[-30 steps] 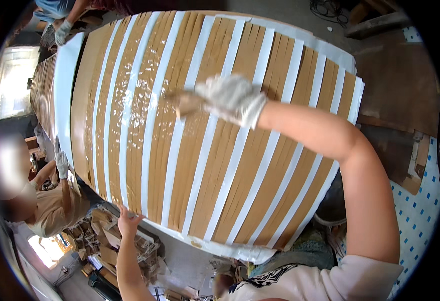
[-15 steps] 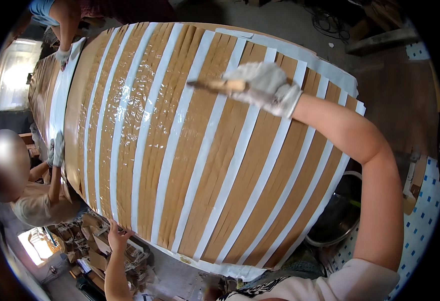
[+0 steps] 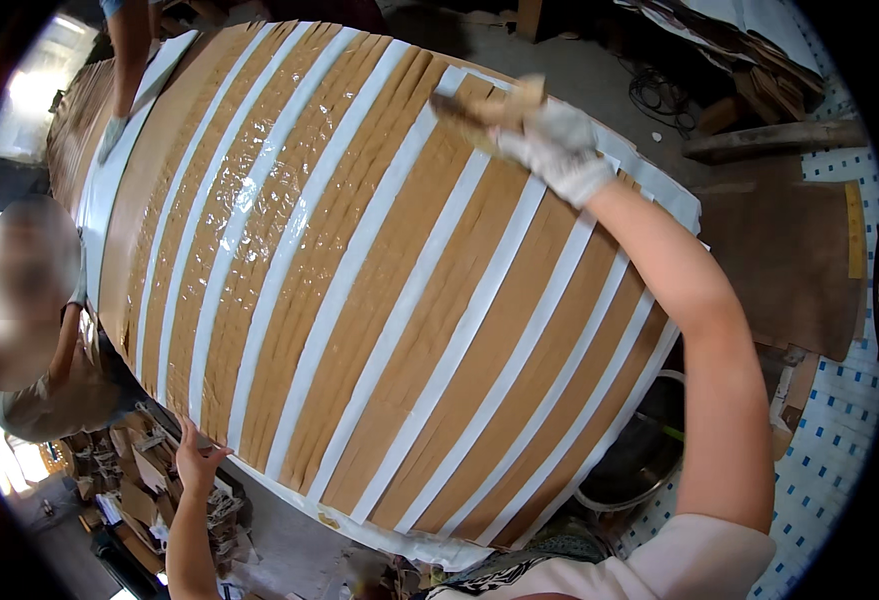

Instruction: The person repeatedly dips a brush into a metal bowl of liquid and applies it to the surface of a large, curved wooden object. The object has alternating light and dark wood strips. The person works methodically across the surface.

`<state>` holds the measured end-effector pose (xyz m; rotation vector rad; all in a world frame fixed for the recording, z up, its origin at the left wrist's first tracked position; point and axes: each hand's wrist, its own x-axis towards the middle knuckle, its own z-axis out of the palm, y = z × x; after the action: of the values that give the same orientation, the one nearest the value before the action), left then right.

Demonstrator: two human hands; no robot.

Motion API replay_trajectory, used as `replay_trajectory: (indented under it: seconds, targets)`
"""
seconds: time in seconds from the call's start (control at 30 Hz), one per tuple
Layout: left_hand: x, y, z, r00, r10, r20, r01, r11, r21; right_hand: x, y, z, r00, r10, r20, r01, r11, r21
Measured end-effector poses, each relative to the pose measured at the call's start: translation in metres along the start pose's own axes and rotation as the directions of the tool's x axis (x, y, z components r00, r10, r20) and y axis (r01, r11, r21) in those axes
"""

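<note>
1. Right gloved hand (image 3: 556, 150): fingers wrapped round a wooden-handled brush (image 3: 469, 118); its dark working edge is pointed leftward of the fingertips; motion blur present, so contact with the surface cannot be confirmed.
2. Left bare hand (image 3: 196, 462): fingers spread against the near edge of the panel; whether the edge is pinched or merely touched cannot be told.
3. Brown strips (image 3: 289, 370), alternating with white strips (image 3: 441, 364), are spread beneath the right fingers and up from the left fingertips; a glossy patch (image 3: 249, 190) is seen left of the right fingers.
4. Technique (judged): strokes are best drawn along the strips, with even, light pressure; ridges should not be caught or lifted; the edge is best steadied by the left fingers.
5. Surroundings: bucket (image 3: 609, 506) below the right fingers; coiled cable (image 3: 654, 95) beyond them, off the panel; co-worker's gloved hand (image 3: 111, 138) far left of them, on a white sheet (image 3: 124, 160); leftward reach may be limited there.
</note>
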<state>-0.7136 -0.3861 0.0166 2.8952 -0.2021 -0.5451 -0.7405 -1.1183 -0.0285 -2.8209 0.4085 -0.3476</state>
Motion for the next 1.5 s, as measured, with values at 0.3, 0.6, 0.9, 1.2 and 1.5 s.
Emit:
replay_trajectory:
  seconds: [0.3, 0.6, 0.9, 1.2, 1.5]
  targets:
    - [-0.003, -0.014, 0.007, 0.999, 0.015, -0.043, -0.015, 1.0, 0.015, 0.029, -0.025, -0.024, 0.995, 0.095, 0.012, -0.095, 0.992, 0.081]
    - [-0.002, -0.019, 0.016, 0.993, 0.016, -0.118, -0.015, 1.0, 0.008, 0.138, -0.067, -0.023, 0.982, 0.175, -0.07, -0.159, 0.969, 0.187]
    - [0.005, -0.003, 0.007, 0.995, -0.043, -0.09, 0.047, 0.998, 0.039, 0.181, -0.138, 0.001, 0.852, -0.513, 0.103, 0.521, 0.85, -0.075]
    - [-0.007, -0.018, 0.02, 0.994, -0.038, -0.101, 0.032, 0.998, -0.06, 0.048, -0.04, -0.044, 0.39, -0.33, 0.86, 0.716, 0.696, -0.057]
    - [0.003, -0.014, 0.012, 0.993, 0.041, -0.114, -0.039, 0.999, 0.025, 0.221, -0.22, 0.018, 0.953, -0.302, -0.006, 0.299, 0.946, -0.125]
